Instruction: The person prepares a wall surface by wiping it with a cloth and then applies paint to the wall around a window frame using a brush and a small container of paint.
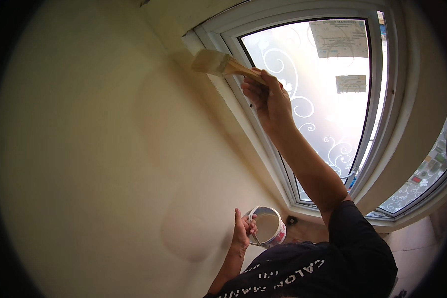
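Note:
My right hand [269, 99] is raised and closed around the wooden handle of a wide paintbrush [228, 66]. Its pale bristles are against or just in front of the wall strip [191, 62] beside the window frame; contact cannot be made out. Lower down, my left hand [242, 231] grips the handle of a small paint bucket [281, 234], thumb pointing up. Pale paint [266, 226] shows inside the bucket, which hangs close to my body.
A white-framed window [278, 154] with frosted scroll-patterned glass stands to the right, papers [340, 38] stuck on its pane. The cream wall [99, 149] fills the left side. A second window [422, 174] is at the far right, above a tiled floor [412, 248].

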The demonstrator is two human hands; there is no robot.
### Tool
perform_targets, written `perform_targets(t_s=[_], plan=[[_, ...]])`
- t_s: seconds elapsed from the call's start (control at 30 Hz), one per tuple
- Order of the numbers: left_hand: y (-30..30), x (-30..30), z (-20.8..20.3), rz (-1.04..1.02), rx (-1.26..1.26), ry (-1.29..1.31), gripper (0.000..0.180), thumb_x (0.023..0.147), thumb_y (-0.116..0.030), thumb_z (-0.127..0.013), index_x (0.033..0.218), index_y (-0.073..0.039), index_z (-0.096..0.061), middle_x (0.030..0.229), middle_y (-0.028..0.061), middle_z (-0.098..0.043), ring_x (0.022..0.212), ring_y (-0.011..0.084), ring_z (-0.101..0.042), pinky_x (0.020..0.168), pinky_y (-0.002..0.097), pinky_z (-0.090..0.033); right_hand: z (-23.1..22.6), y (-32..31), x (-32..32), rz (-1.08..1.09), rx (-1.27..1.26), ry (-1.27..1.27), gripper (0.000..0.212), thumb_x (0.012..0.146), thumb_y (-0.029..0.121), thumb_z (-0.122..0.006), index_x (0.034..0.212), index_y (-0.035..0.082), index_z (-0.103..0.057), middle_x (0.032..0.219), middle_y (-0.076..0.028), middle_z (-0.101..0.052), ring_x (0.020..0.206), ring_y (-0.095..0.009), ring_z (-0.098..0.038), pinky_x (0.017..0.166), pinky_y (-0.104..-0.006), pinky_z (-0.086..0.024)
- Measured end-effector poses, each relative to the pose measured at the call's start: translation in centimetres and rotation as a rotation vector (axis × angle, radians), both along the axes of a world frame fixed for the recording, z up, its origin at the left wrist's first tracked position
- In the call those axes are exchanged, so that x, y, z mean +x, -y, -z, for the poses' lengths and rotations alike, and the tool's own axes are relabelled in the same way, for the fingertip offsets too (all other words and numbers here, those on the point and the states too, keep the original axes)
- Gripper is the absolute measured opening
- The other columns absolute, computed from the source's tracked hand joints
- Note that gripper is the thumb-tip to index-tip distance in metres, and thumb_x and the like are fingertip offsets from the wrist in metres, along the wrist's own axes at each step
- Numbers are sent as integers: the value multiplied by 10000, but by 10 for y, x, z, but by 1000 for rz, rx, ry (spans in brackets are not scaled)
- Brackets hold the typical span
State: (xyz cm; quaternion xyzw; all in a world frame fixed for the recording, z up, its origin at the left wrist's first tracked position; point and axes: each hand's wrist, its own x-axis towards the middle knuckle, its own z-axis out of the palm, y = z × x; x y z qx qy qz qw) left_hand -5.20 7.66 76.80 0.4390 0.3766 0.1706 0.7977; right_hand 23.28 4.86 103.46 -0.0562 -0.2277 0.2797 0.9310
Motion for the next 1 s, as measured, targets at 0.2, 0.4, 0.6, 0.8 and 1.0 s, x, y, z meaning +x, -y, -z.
perform_targets(t_s=[0.2, 0.4, 0.6, 0.8, 1.0], plan=[[1, -1, 3, -19, -16, -10, 852, 888, -798, -275, 1015, 7, -522, 589, 1, -418, 456, 124, -396, 507, 263, -353, -29, -29, 14, 63, 25, -33, 287, 946, 163, -564, 1100, -79, -553, 964, -212, -650, 827, -285, -690, 783, -343, -601], [1, -2, 6, -34, -28, -8, 849, 890, -796, -277, 1020, 6, -522, 587, 0, -414, 453, 126, -392, 509, 261, -357, -42, -47, 23, 74, 56, -55, 286, 935, 149, -575, 1095, -85, -535, 968, -224, -646, 843, -303, -689, 800, -358, -604], [2, -1, 5, -50, -26, -15, 847, 888, -796, -291, 1025, 8, -522, 584, -3, -411, 451, 122, -392, 504, 256, -355, -55, -57, 19, 83, 67, -85, 281, 927, 135, -572, 1066, -104, -521, 943, -225, -641, 820, -312, -687, 782, -364, -610], [1, -3, 9, -43, -17, -13, 849, 884, -798, -300, 1028, 8, -520, 584, -5, -410, 455, 121, -396, 505, 256, -355, -58, -65, 16, 98, 75, -96, 287, 921, 131, -572, 1071, -106, -513, 911, -218, -639, 796, -319, -691, 775, -366, -612], [1, -1, 10, -23, -30, -15, 844, 883, -797, -307, 1030, 7, -517, 586, -4, -412, 460, 122, -402, 509, 263, -359, -42, -60, 16, 112, -24, -120, 284, 923, 139, -570, 1049, -112, -526, 899, -216, -635, 783, -322, -697, 777, -364, -613]])
